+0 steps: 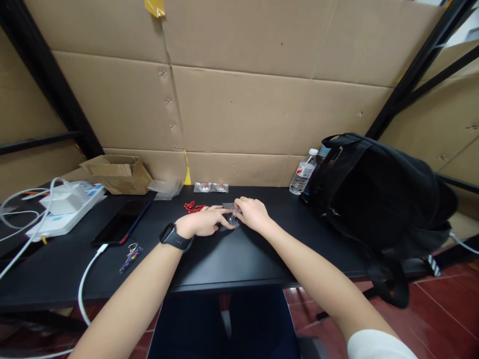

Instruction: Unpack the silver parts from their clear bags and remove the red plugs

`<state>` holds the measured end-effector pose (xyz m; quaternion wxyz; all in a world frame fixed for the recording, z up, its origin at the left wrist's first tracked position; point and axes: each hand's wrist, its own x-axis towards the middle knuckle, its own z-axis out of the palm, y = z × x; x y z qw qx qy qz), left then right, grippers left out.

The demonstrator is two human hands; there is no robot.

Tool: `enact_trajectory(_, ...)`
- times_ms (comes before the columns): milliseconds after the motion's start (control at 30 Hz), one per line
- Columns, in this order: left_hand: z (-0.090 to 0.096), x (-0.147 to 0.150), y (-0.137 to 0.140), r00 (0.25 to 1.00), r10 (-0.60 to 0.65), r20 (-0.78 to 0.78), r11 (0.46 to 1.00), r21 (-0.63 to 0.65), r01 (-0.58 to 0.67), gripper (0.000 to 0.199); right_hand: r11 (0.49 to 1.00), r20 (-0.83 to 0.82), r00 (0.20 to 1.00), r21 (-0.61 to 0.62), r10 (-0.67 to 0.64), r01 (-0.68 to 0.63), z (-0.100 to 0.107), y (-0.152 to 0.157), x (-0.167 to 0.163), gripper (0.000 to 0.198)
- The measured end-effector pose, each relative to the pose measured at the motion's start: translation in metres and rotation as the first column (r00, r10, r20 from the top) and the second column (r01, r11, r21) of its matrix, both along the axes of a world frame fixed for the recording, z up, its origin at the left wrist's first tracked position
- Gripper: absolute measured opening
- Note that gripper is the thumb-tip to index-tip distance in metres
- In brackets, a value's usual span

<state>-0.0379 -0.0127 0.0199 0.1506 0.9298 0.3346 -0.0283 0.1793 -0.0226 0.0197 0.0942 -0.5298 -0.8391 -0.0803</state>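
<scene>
A small clear plastic bag point(231, 219) lies on the black table between my two hands. My left hand point(204, 221), with a black watch on its wrist, has thumb and index finger on the bag, set apart from each other. From the right, my right hand point(252, 212) pinches at the bag's edge with its fingers curled. Something small and red shows at its fingertips, too small to make out. A bundle of red cords point(193, 206) lies just behind my left hand. Two sealed clear packets point(211, 187) with round contents rest behind it, near the cardboard wall.
On the left stand an open cardboard box point(121, 174), clear bags point(166, 188), a phone point(121, 222), a keychain point(130, 258) and a white power strip point(67, 212) with cables. A water bottle point(304, 172) and a black backpack point(377, 199) occupy the right.
</scene>
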Motion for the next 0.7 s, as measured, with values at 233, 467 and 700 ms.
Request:
enact_trajectory(233,-0.003,0.000,-0.001,0.999,0.034,-0.014,0.996,0.083,-0.032,0.063,0.992,-0.014,0.996,0.094,-0.087,0.088,-0.012,0.004,-0.012,0.016)
enact_trajectory(467,0.001,-0.002,0.007,0.982,-0.030,0.186,0.975,0.220,-0.012,0.057,0.987,-0.166,0.975,-0.041,0.145,-0.153,-0.011,0.008,0.000,0.025)
enact_trajectory(700,-0.009,0.005,0.011,0.941,0.092,0.325,0.922,0.329,-0.204,0.057,0.891,-0.399,0.827,-0.053,0.395,-0.451,0.001,0.018,0.032,0.021)
